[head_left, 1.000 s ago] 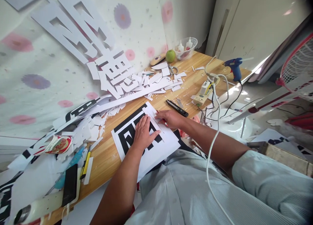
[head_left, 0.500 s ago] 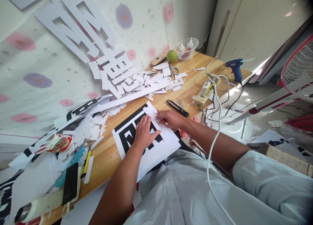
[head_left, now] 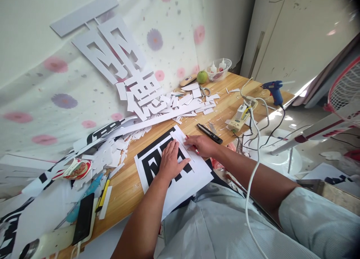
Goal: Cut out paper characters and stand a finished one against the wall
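Note:
A white sheet printed with a bold black character (head_left: 148, 165) lies at the table's front edge. My left hand (head_left: 170, 159) rests flat on it, fingers stretched and thumb out to the right. My right hand (head_left: 203, 145) is closed around a thin red pencil (head_left: 196, 150) at the sheet's right side. Its tip and my fingertips are near a thin line drawn on the paper. Just beyond my right hand lies a black utility knife (head_left: 209, 133) on the wooden table (head_left: 126, 176).
White paper scraps (head_left: 182, 101) pile along the wall, with scissors (head_left: 206, 91) behind. A power strip (head_left: 242, 116) and blue glue gun (head_left: 274, 91) are at right. A white cable (head_left: 249, 184) hangs before my right arm. A phone (head_left: 83, 217) and yellow cutter (head_left: 102, 195) lie left.
My view has shifted, so the whole scene sits lower and farther right. Both hands keep nearly the same places on the sheet, the right still with the red pencil.

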Motion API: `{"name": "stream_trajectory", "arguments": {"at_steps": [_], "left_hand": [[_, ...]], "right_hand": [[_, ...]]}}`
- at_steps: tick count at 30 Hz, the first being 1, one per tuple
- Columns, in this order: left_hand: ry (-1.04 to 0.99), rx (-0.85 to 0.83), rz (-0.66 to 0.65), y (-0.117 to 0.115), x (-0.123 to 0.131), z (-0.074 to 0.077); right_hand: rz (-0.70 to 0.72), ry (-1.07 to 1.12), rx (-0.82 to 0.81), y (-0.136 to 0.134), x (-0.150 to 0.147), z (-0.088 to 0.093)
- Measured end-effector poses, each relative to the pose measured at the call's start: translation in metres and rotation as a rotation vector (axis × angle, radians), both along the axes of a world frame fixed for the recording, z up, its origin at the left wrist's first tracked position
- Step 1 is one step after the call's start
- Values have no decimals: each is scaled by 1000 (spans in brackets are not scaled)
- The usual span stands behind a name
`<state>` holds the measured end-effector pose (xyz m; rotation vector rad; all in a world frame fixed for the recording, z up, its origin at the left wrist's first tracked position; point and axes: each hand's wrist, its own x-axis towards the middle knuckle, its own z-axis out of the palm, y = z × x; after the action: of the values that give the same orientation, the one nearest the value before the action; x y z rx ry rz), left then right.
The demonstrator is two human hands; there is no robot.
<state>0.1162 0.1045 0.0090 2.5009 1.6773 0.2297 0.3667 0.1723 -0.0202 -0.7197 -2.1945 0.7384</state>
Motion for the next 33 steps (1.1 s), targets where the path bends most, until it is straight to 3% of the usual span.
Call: {"name": "stream_trajectory", "arguments": {"at_steps": [11,18,25,33], "left_hand": [[-15,6,2,0,-1,-2],[-25,16,3,1,0,-2],[-17,-22,14,1,2,3],[6,-35,29,0,4,4]], "right_hand": [[-5,-14,-38,-3,1,7],[-266,134,-78,-1,-23,27],[-429,307,-358,24,-63,8],[-434,227,-346,29,-67,-1]]}}
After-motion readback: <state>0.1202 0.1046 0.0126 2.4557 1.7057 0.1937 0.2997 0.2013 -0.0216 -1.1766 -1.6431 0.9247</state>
